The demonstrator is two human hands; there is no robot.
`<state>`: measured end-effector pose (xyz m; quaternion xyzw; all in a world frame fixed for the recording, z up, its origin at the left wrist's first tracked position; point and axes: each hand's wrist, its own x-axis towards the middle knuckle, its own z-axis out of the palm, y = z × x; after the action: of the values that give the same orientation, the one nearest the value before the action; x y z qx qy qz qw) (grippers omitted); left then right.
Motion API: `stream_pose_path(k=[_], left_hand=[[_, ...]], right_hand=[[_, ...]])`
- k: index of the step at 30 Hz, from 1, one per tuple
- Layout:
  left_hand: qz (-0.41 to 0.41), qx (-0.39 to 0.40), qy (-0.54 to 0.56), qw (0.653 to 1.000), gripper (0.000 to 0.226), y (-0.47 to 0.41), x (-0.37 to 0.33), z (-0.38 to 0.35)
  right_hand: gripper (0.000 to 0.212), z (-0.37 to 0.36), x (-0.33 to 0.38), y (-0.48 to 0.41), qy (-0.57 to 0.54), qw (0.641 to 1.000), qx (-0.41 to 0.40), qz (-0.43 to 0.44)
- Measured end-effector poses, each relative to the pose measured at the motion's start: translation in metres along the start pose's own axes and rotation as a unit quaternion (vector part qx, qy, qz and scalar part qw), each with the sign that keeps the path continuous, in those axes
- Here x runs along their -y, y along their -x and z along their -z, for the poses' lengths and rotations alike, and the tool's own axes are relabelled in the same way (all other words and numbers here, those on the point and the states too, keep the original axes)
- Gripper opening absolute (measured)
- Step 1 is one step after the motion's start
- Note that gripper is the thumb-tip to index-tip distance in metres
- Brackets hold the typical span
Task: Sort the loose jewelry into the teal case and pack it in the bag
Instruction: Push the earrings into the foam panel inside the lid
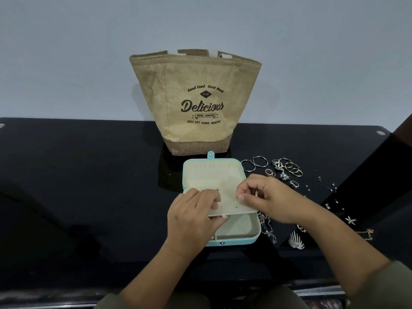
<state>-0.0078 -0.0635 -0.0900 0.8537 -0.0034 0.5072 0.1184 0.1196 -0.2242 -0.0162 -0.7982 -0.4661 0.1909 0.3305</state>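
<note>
- Left hand [196, 210]: fingers curled over the near edge of the cream panel [234, 207], gripping it and holding it raised above the tray of the open teal case [234, 241].
- Right hand [269, 198]: thumb and forefinger pinch a small silver piece [256, 193], too small to identify, at the panel's right side.
- Technique: the panel should be kept steady, and the piece seated squarely before release.
- Case contents: the visible part of the tray shows nothing; one tiny stud [217, 190] appears fixed on the panel.
- Loose jewelry [287, 170]: rings, hoops, studs and chains lie on the worktop [89, 186], right of the case.
- Bag [196, 103]: upright behind the case, mouth open, interior hidden.
</note>
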Motion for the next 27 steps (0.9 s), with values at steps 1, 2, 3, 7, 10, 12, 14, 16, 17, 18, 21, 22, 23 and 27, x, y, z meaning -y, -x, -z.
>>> stream_pose_path(k=[1, 2, 3, 7, 10, 12, 14, 16, 17, 18, 21, 22, 23, 27], left_hand=[[-0.002, -0.003, 0.001, 1.000, 0.031, 0.001, 0.000, -0.001], [-0.004, -0.006, 0.001, 1.000, 0.030, 0.001, 0.001, -0.001], [-0.005, -0.008, 0.003, 1.000, 0.031, 0.001, 0.001, -0.001], [-0.002, -0.016, 0.013, 1.000, 0.028, 0.001, 0.001, -0.001], [-0.001, -0.021, 0.018, 1.000, 0.028, 0.001, 0.000, -0.001], [-0.001, -0.020, 0.018, 1.000, 0.028, 0.001, 0.000, -0.001], [0.001, -0.018, 0.018, 1.000, 0.028, 0.002, 0.000, -0.001], [0.004, -0.019, 0.016, 1.000, 0.032, 0.002, 0.000, -0.001], [0.004, -0.019, 0.015, 1.000, 0.035, 0.002, 0.000, -0.001], [0.005, -0.020, 0.015, 1.000, 0.036, 0.002, 0.000, -0.002], [0.008, -0.020, 0.020, 1.000, 0.034, 0.002, 0.000, -0.001], [0.008, -0.018, 0.021, 1.000, 0.033, 0.002, 0.000, -0.001], [0.008, -0.016, 0.022, 1.000, 0.033, 0.002, 0.000, -0.001], [0.008, -0.010, 0.024, 1.000, 0.033, 0.003, 0.001, -0.001]], right_hand=[[0.015, 0.000, -0.001, 0.000, -0.005, 1.000, 0.010, -0.005], [0.014, 0.000, -0.001, 0.001, -0.010, 1.000, 0.018, -0.009], [0.012, 0.000, -0.001, 0.001, -0.010, 1.000, 0.026, -0.013], [0.010, 0.004, 0.004, 0.002, 0.026, 0.998, 0.050, -0.014], [0.016, 0.009, 0.011, 0.001, 0.051, 0.997, 0.057, -0.010], [0.014, 0.010, 0.015, 0.001, 0.066, 0.996, 0.063, -0.011], [0.010, 0.011, 0.018, 0.001, 0.087, 0.994, 0.070, -0.013], [0.008, 0.012, 0.021, 0.001, 0.110, 0.991, 0.075, -0.015], [0.008, 0.012, 0.022, 0.001, 0.123, 0.989, 0.078, -0.015], [0.008, 0.013, 0.023, 0.000, 0.134, 0.988, 0.080, -0.012], [0.008, 0.012, 0.026, -0.002, 0.166, 0.982, 0.088, -0.005], [0.008, 0.012, 0.027, -0.003, 0.177, 0.980, 0.091, -0.006], [0.008, 0.011, 0.028, -0.004, 0.188, 0.977, 0.095, -0.006], [0.009, 0.011, 0.034, -0.007, 0.224, 0.968, 0.112, -0.004]])
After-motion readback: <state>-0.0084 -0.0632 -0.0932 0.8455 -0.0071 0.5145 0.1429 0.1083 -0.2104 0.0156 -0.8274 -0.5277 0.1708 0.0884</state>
